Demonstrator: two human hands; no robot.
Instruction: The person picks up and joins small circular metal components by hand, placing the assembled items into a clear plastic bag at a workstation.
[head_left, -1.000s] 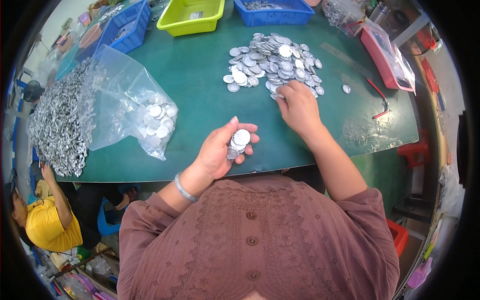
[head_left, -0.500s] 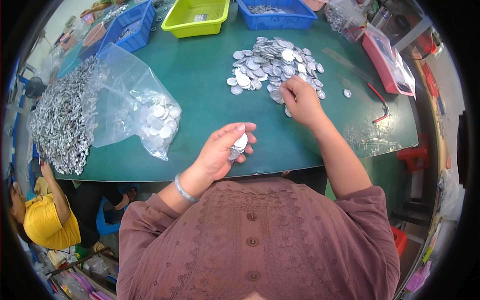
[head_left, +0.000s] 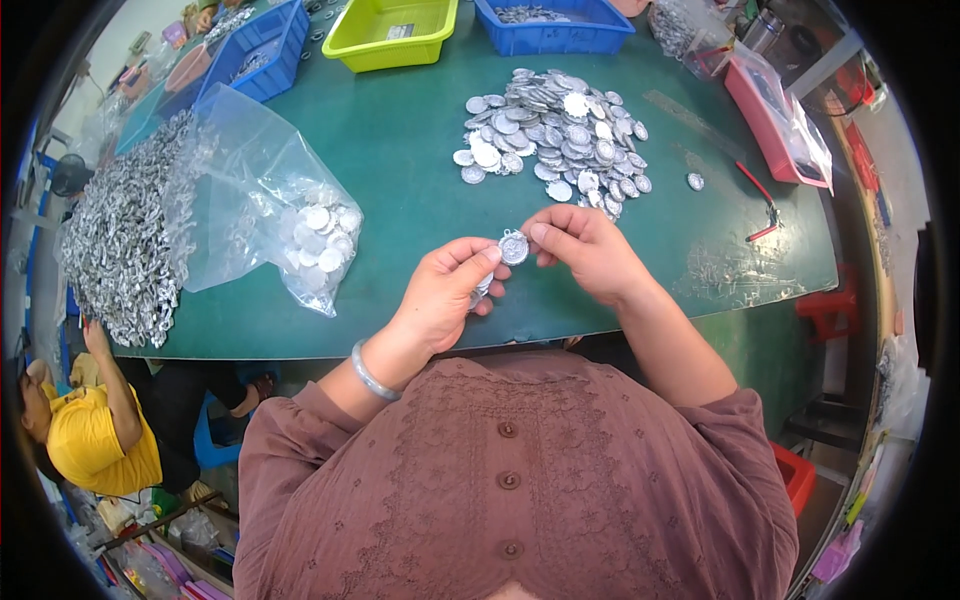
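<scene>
**Check one disc at a time, held at the rim**

You hold a single silver disc (head_left: 514, 247) between both hands, above the near edge of the green table (head_left: 400, 170). Your right hand (head_left: 585, 252) pinches it from the right, thumb and forefinger closed on its rim. Your left hand (head_left: 445, 295) meets it from the left with the thumb tip against the rim, while its other fingers are curled shut over a small stack (head_left: 480, 290) of more discs in the palm.

Keep the pinch on the rim only, so that both faces stay open to your eye. Turn the disc with the right fingers and let the left thumb merely steady it; a hard squeeze there would likely loosen the stack beneath. Tilt the face toward the light, since the relief on it is fine.

The loose pile (head_left: 555, 130) lies well ahead of your right hand, and one stray disc (head_left: 696, 181) sits apart to its right. The clear bag (head_left: 270, 215) with discs inside lies to your left, mouth away from you. Keep the left palm level, or the stack may well slide out onto the table.
</scene>
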